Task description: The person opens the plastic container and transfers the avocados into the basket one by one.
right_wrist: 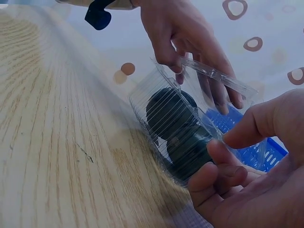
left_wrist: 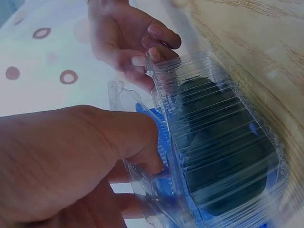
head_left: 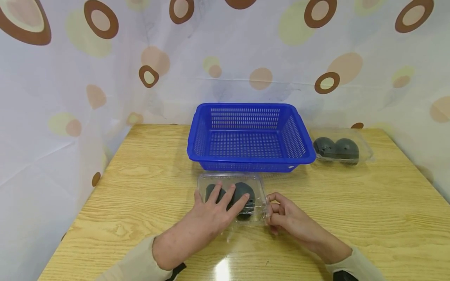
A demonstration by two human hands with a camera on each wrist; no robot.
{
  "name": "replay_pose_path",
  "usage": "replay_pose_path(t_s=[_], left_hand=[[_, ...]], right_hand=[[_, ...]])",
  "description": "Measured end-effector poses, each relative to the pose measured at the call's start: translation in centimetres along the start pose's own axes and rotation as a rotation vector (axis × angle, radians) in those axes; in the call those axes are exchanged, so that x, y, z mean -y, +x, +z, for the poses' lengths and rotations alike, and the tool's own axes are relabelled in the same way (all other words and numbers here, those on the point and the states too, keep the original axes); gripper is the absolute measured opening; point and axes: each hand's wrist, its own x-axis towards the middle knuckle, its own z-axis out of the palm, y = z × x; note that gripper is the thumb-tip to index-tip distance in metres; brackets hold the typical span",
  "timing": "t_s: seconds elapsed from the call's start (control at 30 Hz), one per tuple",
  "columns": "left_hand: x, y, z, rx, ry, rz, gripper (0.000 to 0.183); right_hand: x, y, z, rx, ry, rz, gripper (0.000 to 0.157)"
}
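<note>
Here, my left hand (head_left: 211, 218) rests with fingers spread over the thin, glossy lid (right_wrist: 216, 75) of a clear plastic box (head_left: 261, 205) with ribbed sides, while my right hand (head_left: 290, 218) pinches its right-hand edge between thumb and curled fingers. The box lies on the wood-grained table (head_left: 147, 187), just in front of a rectangular blue basket (head_left: 251, 160) of perforated plastic, and inside it sit smooth, dark domes (head_left: 242, 193). To the basket's right, a second clear box (head_left: 364, 150) contains two similar rounded dark shapes (head_left: 346, 148).
</note>
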Motion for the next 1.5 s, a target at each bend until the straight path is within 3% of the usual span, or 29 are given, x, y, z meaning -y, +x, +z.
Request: replay_pose_path(t_s=[0.2,0.5,0.83,1.03,1.13,1.3,1.37,1.5], left_hand=[[-0.1,0.0,-0.2,0.015,0.002,-0.005,0.095],[-0.4,-0.3,0.8,-0.139,0.069,-0.014,0.095],[-0.8,-0.4,1.5,-0.181,0.143,-0.033,0.081],[-0.4,-0.2,1.4,-0.118,0.069,-0.04,0.087],[-0.1,-0.4,1.4,-0.129,0.017,-0.057,0.093],[0.0,-0.6,1.4,-0.14,-0.101,-0.141,0.094],[0.0,-0.7,1.5,-0.159,-0.083,-0.153,0.093],[0.1,-0.8,1.8,-0.254,-0.002,-0.115,0.095]], right_hand=[[0.1,-0.1,0.1,-0.007,-0.004,0.01,0.029],[0.1,-0.1,0.3,-0.014,-0.008,-0.002,0.031],[0.0,-0.2,0.4,-0.048,-0.039,0.03,0.03],[0.0,-0.1,0.6,-0.067,-0.052,0.018,0.035],[0.1,-0.1,0.6,-0.079,-0.061,0.01,0.038],[0.2,0.0,0.6,-0.096,-0.064,0.013,0.039],[0.2,0.0,0.7,-0.099,-0.063,0.017,0.039],[0.2,0.1,0.9,-0.099,-0.066,0.026,0.04]])
